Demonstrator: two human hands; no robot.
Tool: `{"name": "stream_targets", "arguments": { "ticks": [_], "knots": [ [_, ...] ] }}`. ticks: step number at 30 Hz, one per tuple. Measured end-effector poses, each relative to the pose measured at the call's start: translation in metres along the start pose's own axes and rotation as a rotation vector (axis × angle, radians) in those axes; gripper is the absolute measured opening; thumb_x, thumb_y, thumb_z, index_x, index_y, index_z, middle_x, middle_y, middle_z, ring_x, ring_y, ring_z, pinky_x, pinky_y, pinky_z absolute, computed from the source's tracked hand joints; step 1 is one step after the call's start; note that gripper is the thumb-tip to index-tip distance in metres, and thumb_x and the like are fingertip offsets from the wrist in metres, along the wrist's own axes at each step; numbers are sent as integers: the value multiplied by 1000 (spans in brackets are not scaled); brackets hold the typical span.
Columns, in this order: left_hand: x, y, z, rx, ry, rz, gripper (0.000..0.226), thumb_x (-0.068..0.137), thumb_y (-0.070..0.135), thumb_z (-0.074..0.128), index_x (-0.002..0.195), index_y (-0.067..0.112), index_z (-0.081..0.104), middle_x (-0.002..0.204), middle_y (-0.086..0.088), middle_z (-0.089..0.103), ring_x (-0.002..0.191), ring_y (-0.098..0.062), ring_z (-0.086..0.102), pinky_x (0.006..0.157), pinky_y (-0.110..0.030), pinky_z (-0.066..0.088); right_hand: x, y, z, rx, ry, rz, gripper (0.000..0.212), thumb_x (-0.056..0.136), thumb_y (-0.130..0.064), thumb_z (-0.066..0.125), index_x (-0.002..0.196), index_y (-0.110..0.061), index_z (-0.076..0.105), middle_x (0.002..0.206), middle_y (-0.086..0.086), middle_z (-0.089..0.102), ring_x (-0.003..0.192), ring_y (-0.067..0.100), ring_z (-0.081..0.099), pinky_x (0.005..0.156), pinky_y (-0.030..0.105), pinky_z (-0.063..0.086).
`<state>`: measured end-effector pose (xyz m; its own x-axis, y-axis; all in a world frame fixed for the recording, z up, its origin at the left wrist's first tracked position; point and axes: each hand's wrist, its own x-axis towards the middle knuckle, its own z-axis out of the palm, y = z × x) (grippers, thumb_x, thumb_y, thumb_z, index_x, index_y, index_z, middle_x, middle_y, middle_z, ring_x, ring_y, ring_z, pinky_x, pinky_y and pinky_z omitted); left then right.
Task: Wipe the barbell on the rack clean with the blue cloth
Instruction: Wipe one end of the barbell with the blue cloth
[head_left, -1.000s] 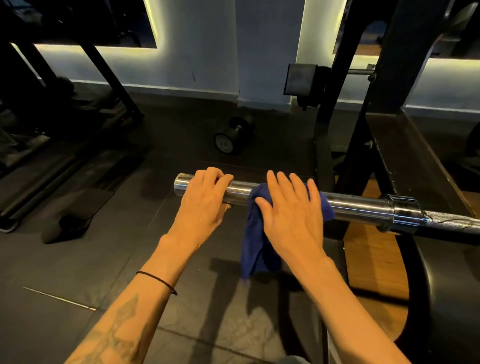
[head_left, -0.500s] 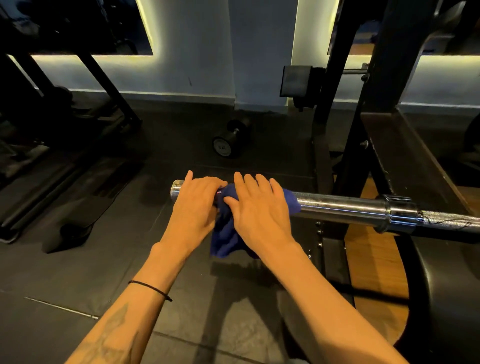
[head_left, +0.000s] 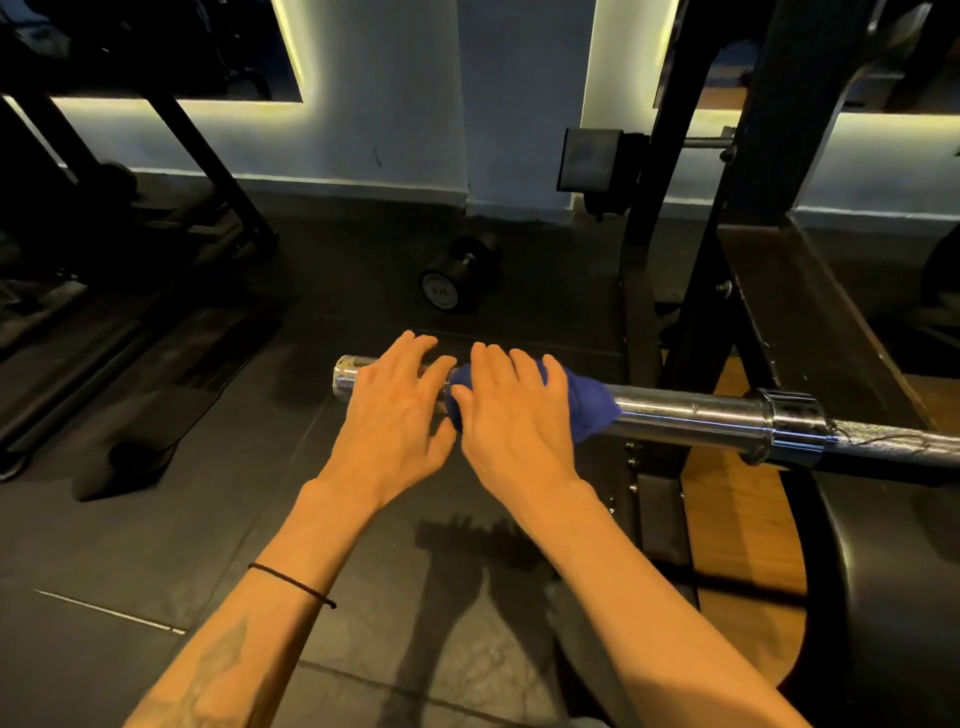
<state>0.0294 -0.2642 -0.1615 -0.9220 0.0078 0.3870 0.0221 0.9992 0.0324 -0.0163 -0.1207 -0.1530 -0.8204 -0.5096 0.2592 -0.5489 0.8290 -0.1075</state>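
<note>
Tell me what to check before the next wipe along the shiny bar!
1. Blue cloth on the chrome barbell sleeve: ok.
2. Right hand pressing on the cloth: ok.
3. Left hand steadying the sleeve near its end: ok.
4. Sleeve clear up to the collar: ok.
5. Barbell seated on the black rack: cannot tell.
6. Sleeve end clean: not ok, it looks speckled.

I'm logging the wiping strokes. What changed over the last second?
The right hand slid the cloth leftward along the barbell sleeve, toward its free end, until it met the left hand. The cloth, which hung loose below the bar, is now bunched under the palm. The left hand's fingers have loosened from their curl over the sleeve. The barbell, rack and dumbbell stayed put.
</note>
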Motion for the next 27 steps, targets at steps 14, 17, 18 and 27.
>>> {"name": "stream_targets", "arguments": {
  "ticks": [14, 17, 18, 27],
  "knots": [
    [2, 0, 3, -8, 93, -67, 67, 63, 11, 88, 123, 9, 59, 105, -10, 50, 91, -25, 42, 66, -38, 45, -38, 50, -3, -34, 127, 94, 62, 100, -47, 49, 150, -10, 45, 147, 10, 54, 139, 31, 46, 120, 49, 30],
    [3, 6, 8, 5, 141, -104, 63, 60, 6, 87, 117, 7, 60, 103, -12, 50, 88, -27, 43, 66, -39, 42, -33, 33, -1, -35, 97, 109, 62, 101, -44, 46, 151, -9, 40, 151, 12, 48, 143, 33, 40, 121, 55, 23],
    [3, 6, 8, 5, 141, -103, 63, 59, 5, 86, 116, 6, 60, 103, -12, 50, 88, -27, 44, 67, -40, 43, -28, 26, 0, -47, 78, 92, 61, 102, -44, 43, 151, -9, 38, 151, 11, 47, 143, 33, 39, 121, 55, 22],
    [3, -8, -7, -138, 19, -1, 57, 73, 11, 78, 126, 9, 58, 129, -10, 53, 108, -27, 55, 88, -40, 48, 10, 3, 0, -42, -55, -56, 66, 105, -56, 26, 158, -18, 29, 150, 7, 49, 143, 30, 38, 116, 47, 29]
  ]
}}
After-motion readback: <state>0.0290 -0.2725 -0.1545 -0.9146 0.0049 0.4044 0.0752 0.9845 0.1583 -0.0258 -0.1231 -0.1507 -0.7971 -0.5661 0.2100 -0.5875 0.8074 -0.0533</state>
